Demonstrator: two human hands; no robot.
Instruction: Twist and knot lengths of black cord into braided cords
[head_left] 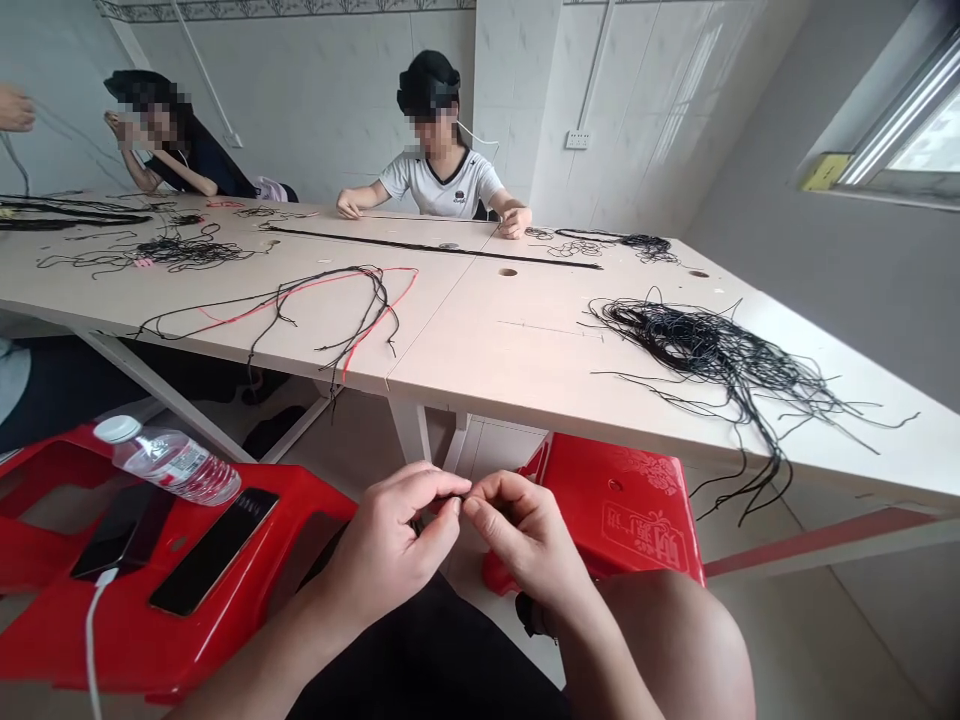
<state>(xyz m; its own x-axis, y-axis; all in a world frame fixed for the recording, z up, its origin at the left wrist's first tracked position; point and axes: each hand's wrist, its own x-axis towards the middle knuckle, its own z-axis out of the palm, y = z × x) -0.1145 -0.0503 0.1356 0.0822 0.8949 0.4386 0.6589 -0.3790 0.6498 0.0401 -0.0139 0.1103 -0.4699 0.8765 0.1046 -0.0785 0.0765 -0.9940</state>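
Observation:
My left hand [405, 522] and my right hand [521, 532] meet fingertip to fingertip above my lap, just off the table's front edge. Both are closed in a pinch. A short dark piece of black cord [456, 498] shows between the left thumb and forefinger and runs toward the right fingertips; most of it is hidden by the fingers. On the table to the right lies a tangled heap of thin black cords [694, 345], with ends hanging over the edge. Knotted black and red cords [367, 300] lie to the left.
A red stool [615, 500] stands beyond my right hand. Another red stool [300, 500] at left bears a water bottle [180, 462] and a phone [216, 550]. Two people sit across the table [465, 350]; a long black cord bundle [435, 247] lies there.

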